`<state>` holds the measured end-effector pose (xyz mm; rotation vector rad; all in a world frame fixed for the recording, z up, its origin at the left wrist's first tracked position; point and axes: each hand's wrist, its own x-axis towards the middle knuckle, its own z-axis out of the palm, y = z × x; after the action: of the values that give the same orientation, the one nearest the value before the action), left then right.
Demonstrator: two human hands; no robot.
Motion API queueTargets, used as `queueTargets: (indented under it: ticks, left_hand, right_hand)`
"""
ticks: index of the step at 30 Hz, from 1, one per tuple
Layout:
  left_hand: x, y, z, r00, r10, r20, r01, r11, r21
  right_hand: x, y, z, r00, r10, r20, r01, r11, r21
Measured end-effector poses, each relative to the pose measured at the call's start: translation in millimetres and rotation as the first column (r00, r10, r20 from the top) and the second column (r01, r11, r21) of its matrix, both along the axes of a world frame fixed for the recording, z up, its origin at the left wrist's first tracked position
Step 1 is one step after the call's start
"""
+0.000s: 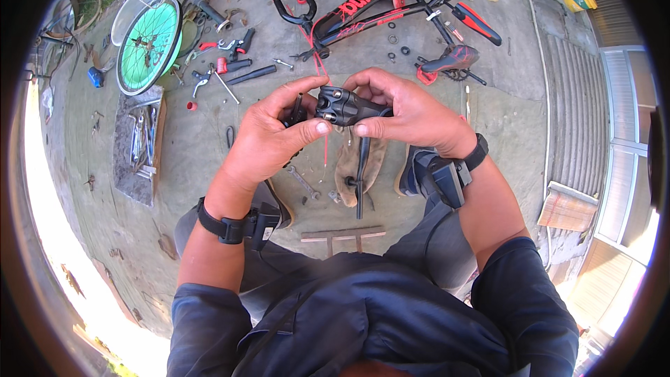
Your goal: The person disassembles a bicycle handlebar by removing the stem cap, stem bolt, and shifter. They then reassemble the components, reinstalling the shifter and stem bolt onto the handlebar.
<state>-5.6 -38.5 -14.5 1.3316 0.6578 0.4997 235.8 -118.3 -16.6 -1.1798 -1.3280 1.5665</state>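
Note:
Between my two hands is a black bicycle stem (342,106) with bolts on its clamp end. My left hand (269,126) pinches the clamp end between thumb and fingers. A further black part (294,113) shows against that palm, too hidden to name. From the other side, my right hand (412,115) wraps its fingers and thumb round the stem's other end. Below the hands is a slim black rod (362,174) over a brown cloth (347,178). A thin red cable (317,56) runs from the bicycle frame toward my left fingers.
Ahead lies a black-and-red bicycle frame (370,0) with a black fork (293,10) and a saddle (474,24). A green-rimmed wheel (148,45) and a tray of tools (118,146) lie left. An open-end wrench (304,183) is near my left foot, a wooden piece (342,234) between my legs.

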Motion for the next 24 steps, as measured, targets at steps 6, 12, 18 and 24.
queueTargets:
  ticks: [6, 12, 18, 24]
  left_hand:
    - [0, -1, -2, 0.997, 0.067, 0.036, -0.066, 0.998, -0.008]
    - [2, -4, -8, 0.985, 0.131, 0.115, -0.138, 0.989, 0.052]
    - [3, -6, -5, 0.993, 0.097, 0.068, -0.102, 0.993, 0.063]
    - [2, -9, -1, 0.995, 0.094, 0.033, -0.096, 0.994, 0.044]
  right_hand:
    - [-5, 3, -3, 1.0, -0.023, -0.016, 0.024, 0.999, 0.048]
    - [-6, 2, 2, 0.991, -0.043, -0.129, 0.047, 0.998, 0.032]
    - [-6, 0, 7, 0.99, -0.026, -0.14, 0.03, 0.999, 0.024]
    - [-9, 0, 7, 0.977, -0.043, -0.208, 0.037, 0.999, -0.034]
